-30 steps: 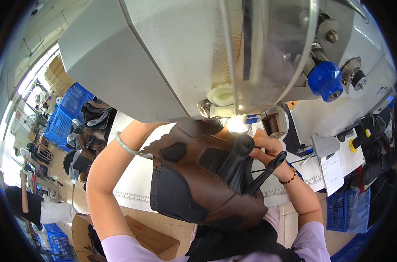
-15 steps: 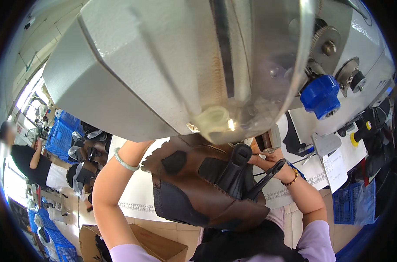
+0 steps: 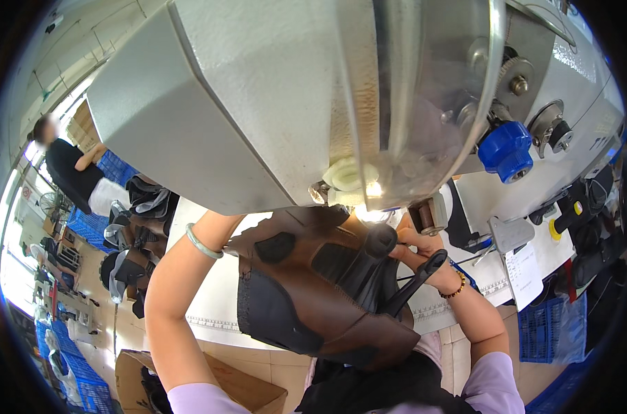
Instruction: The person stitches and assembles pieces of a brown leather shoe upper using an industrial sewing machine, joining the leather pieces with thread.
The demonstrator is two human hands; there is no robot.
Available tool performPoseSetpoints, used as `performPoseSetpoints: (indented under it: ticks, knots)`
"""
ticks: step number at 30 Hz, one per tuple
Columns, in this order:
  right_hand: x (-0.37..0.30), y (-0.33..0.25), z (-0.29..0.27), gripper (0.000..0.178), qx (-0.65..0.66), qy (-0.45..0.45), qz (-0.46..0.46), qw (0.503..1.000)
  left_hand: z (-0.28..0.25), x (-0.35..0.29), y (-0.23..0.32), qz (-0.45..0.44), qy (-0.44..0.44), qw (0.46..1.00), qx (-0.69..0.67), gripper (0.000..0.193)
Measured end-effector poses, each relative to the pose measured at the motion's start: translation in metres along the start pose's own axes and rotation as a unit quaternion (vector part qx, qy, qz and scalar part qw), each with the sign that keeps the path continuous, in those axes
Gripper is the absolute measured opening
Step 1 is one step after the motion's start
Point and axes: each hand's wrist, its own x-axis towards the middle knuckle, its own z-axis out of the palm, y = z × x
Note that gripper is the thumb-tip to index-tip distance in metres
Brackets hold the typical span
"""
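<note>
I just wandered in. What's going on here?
A person has a brown and black stitched piece at a sewing machine, its far edge near a bright light. The right hand is at the piece's far right side; its exact grip is unclear. The left hand is hidden behind the machine. Another person stands in the background at left.
</note>
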Motion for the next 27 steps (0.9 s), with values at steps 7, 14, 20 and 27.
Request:
performPoseSetpoints:
  ticks: [7,14,20,27]
  knots:
    - [0.003,-0.004,0.002,0.022,0.013,-0.017,-0.006,1.000,-0.015,-0.007,0.025,-0.022,-0.012,0.998,0.060,0.032]
    - [0.005,0.001,-0.014,0.021,-0.035,-0.033,-0.019,0.999,-0.011,-0.044,0.167,-0.132,0.069,0.987,0.060,0.013]
    - [0.015,-0.029,-0.012,0.027,-0.238,-0.072,-0.106,0.963,0.057,-0.048,0.218,-0.078,0.040,0.985,0.149,0.063]
    - [0.019,-0.038,-0.003,0.031,-0.304,-0.017,-0.136,0.943,0.097,-0.060,0.194,-0.179,0.372,0.892,-0.186,0.019]
